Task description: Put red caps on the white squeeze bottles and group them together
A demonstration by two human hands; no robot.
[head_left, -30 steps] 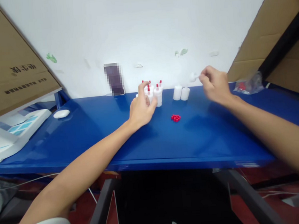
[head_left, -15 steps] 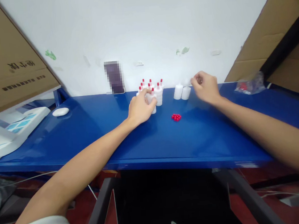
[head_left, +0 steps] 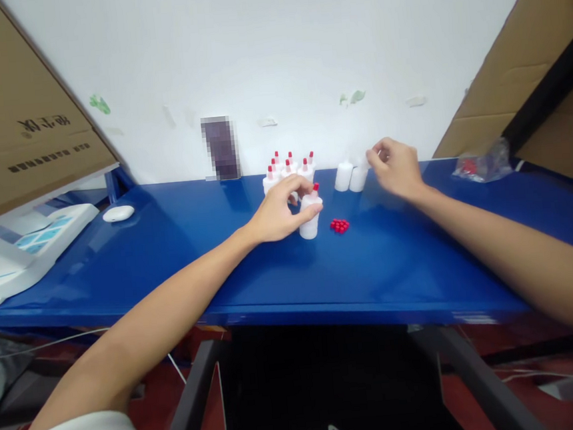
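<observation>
My left hand [head_left: 282, 209] has thumb and fingers round a white squeeze bottle [head_left: 309, 223] with a red cap on its nozzle. Behind that hand, several similar red-capped bottles [head_left: 270, 185] stand grouped near the wall. At the right, my right hand [head_left: 396, 165] is closed in a pinch beside two white bottles without red caps [head_left: 343, 177]. Whatever its fingertips hold, if anything, is too small and blurred to make out. A small cluster of loose red caps [head_left: 339, 226] lies on the blue table just right of the held bottle.
A phone [head_left: 221, 150], blurred out, leans on the wall. A white oval case [head_left: 118, 213] and a white device [head_left: 38, 247] lie at the left of the blue table [head_left: 372, 274]. A clear plastic bag [head_left: 482, 163] with red bits sits by the cardboard [head_left: 520, 81] at the right.
My left hand has moved right and toward me with the red-capped squeeze bottle, out from the group. My right hand has stayed almost in place by the two bottles.
</observation>
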